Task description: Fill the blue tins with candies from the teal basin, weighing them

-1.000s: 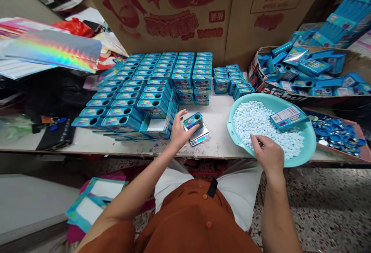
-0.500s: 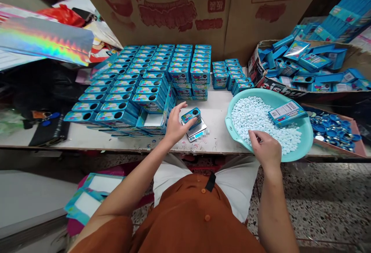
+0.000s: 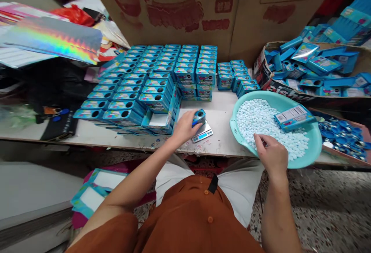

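Observation:
My left hand [image 3: 187,126] is closed around a small blue candy box [image 3: 199,117] with a round dark hole in its top. The box is at a small digital scale [image 3: 203,132] with a lit blue display; whether it still rests on the pan I cannot tell. My right hand [image 3: 271,153] hovers at the near side of a turquoise basin [image 3: 314,142], thumb and fingers pinched together; what they hold, if anything, is hidden. Small pale candies [image 3: 255,115] fill much of the basin. Another blue candy box [image 3: 295,117] lies on its side on them.
Rows of stacked blue boxes [image 3: 127,94] stand to the left, with a smaller group [image 3: 236,77] behind the scale. A carton [image 3: 262,65] of loose blue boxes is at the right, near a tray of blue round caps [image 3: 342,135]. A large cardboard sheet [image 3: 185,9] stands behind.
My left hand has closed from spread fingers onto the small box at the scale, and the box has tilted. My right hand stays pinched over the basin. The whole view has shifted slightly.

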The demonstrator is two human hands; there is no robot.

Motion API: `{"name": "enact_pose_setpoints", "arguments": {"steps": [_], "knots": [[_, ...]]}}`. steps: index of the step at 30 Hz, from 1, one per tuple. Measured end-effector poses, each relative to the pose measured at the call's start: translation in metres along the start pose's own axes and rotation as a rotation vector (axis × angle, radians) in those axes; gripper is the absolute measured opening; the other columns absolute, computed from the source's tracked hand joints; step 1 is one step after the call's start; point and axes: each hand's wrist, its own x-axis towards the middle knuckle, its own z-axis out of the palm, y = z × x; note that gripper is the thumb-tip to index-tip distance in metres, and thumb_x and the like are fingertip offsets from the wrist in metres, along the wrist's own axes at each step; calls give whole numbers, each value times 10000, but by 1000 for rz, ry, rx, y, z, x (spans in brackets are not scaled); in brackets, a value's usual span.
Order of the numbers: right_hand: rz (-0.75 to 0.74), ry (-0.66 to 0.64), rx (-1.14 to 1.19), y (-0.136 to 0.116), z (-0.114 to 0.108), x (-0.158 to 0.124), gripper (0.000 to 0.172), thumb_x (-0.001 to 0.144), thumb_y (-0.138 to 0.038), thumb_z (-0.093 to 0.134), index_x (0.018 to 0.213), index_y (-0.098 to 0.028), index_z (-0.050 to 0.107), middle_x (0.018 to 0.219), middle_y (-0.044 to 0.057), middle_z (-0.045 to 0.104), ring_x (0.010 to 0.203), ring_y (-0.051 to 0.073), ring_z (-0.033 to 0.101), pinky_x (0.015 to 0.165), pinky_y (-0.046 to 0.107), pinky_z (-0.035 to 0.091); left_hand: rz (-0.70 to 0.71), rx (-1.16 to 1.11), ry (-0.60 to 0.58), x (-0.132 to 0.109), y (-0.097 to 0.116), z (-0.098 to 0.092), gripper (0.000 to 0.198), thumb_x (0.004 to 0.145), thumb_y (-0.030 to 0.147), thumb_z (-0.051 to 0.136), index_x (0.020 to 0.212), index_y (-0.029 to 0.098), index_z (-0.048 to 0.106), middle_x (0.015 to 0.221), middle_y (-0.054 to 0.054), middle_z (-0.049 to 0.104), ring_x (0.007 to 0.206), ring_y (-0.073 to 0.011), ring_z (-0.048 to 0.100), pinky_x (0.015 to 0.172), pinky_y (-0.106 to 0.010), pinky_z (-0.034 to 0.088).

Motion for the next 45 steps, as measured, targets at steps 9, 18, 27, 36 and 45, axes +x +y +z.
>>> {"name": "enact_pose_setpoints", "arguments": {"steps": [9, 18, 27, 36, 45], "knots": [[-62, 18, -117, 11, 6, -2, 378, 915, -463, 454, 902, -192, 716, 903, 65, 735, 714, 202, 655, 584, 284, 372, 136, 99, 101, -43, 30, -101, 446, 805, 185, 600, 1241, 260, 541, 1173, -45, 652, 1087, -223, 598, 951, -395, 483], [-7, -8, -119, 10, 5, -2, 383, 891, -486, 447, 891, -214, 716, 901, 78, 734, 683, 227, 648, 545, 301, 378, 3, 272, 226, -47, -23, -197, 410, 783, 400, 651, 1179, 301, 619, 1124, -22, 685, 1021, -251, 643, 929, -397, 523], [20, -20, -100, 11, 5, -2, 375, 880, -482, 466, 894, -207, 721, 900, 75, 734, 693, 226, 652, 561, 298, 395, 75, 289, 39, -30, -54, -185, 417, 827, 415, 555, 1219, 280, 601, 1143, -48, 677, 1090, -249, 614, 988, -421, 491], [47, -41, -79, 10, 4, -1, 363, 871, -487, 478, 900, -220, 723, 922, 62, 739, 706, 225, 653, 569, 293, 382, 186, 358, -33, -27, -60, -185, 361, 866, 352, 527, 1213, 296, 609, 1147, -66, 639, 1088, -259, 586, 980, -439, 488], [-16, -31, -86, 13, 7, -2, 375, 887, -475, 448, 902, -216, 717, 917, 55, 740, 677, 203, 646, 574, 289, 383, 180, 561, 162, -27, -42, -147, 923, 820, 583, 570, 1523, 163, 146, 1581, -145, 215, 1477, -330, 135, 1202, -534, 101]]}}
